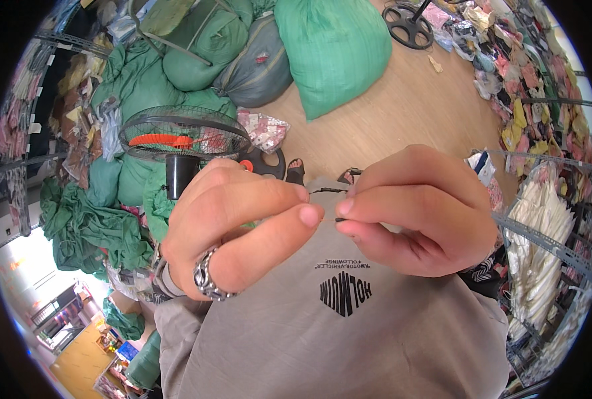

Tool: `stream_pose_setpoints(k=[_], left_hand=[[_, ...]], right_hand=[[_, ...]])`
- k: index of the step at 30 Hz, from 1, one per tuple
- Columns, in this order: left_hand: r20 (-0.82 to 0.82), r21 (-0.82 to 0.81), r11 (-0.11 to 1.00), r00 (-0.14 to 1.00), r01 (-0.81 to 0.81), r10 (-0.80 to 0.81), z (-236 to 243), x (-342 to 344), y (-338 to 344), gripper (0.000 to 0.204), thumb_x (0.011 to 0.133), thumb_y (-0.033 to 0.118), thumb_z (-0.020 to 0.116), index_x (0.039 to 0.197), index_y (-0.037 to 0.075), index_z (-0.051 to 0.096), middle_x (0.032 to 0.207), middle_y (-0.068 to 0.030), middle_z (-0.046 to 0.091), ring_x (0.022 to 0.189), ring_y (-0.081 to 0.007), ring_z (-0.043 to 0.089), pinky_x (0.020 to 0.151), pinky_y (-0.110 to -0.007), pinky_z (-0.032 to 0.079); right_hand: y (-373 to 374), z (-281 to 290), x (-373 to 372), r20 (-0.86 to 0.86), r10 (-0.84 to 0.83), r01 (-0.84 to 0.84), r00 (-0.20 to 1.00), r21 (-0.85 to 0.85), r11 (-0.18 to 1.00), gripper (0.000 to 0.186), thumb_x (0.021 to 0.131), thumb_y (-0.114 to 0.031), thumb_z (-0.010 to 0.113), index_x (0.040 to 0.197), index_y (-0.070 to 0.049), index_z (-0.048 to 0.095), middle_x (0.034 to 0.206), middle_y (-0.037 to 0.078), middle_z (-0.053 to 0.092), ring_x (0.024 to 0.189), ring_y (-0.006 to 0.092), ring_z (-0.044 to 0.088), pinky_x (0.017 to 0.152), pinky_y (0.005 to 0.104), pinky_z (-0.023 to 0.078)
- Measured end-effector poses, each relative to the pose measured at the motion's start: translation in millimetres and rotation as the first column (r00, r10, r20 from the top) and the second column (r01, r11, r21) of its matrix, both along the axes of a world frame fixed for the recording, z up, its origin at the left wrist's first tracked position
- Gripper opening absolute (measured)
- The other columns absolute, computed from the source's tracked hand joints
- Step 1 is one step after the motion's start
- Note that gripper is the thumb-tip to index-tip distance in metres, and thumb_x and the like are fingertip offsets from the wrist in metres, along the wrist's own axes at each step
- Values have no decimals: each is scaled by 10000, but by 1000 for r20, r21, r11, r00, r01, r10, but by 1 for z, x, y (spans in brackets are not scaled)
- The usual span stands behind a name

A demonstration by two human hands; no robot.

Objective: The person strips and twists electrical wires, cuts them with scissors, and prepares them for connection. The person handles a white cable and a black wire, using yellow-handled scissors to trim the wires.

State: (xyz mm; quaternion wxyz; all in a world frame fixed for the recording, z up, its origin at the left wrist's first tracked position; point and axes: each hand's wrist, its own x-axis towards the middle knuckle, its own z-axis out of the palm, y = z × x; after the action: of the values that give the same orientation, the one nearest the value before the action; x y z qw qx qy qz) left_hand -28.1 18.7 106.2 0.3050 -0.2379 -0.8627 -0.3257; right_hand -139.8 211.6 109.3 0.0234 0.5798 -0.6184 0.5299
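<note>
In front of my chest, both hands are closed in fingertip pinches, a small gap apart. My left hand [239,223], with a patterned silver ring, pinches a fine orange strand [327,220] between thumb and forefinger. That strand runs across to a small black tip [340,220] at the fingertips of my right hand [419,216], which is pinched on it. Just beyond, a thin black cord [329,191] also spans between the two hands. Whether cord and strand are one piece I cannot tell; my fingers hide the rest.
A black fan [183,133] with orange blades stands ahead on the left. Large green sacks [336,53] and a grey sack [259,63] lie beyond it on the wooden floor [435,100]. Metal shelves of bundled goods [539,233] line the right side; more stock fills the left.
</note>
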Motion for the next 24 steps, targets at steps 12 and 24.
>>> stream_pose_setpoints(k=[12, 24], left_hand=[[-285, -136, 991, 958, -4, -35, -4, -12, -2, 342, 560, 0, 698, 901, -6, 673, 863, -134, 626, 602, -145, 507, 459, -252, 317], [-249, -262, 961, 968, -86, 19, -2, -8, 1, 303, 577, -8, 681, 880, -2, 674, 805, -79, 614, 575, -137, 505, 457, -264, 317]], right_hand=[[-3, 0, 5, 222, 57, -66, 973, 31, 997, 166, 700, 43, 743, 848, 31, 670, 724, 115, 615, 574, 150, 585, 483, 235, 446], [7, 0, 10, 336, 36, -83, 941, 126, 988, 135, 740, 43, 702, 866, 20, 659, 758, 103, 609, 582, 126, 572, 497, 229, 429]])
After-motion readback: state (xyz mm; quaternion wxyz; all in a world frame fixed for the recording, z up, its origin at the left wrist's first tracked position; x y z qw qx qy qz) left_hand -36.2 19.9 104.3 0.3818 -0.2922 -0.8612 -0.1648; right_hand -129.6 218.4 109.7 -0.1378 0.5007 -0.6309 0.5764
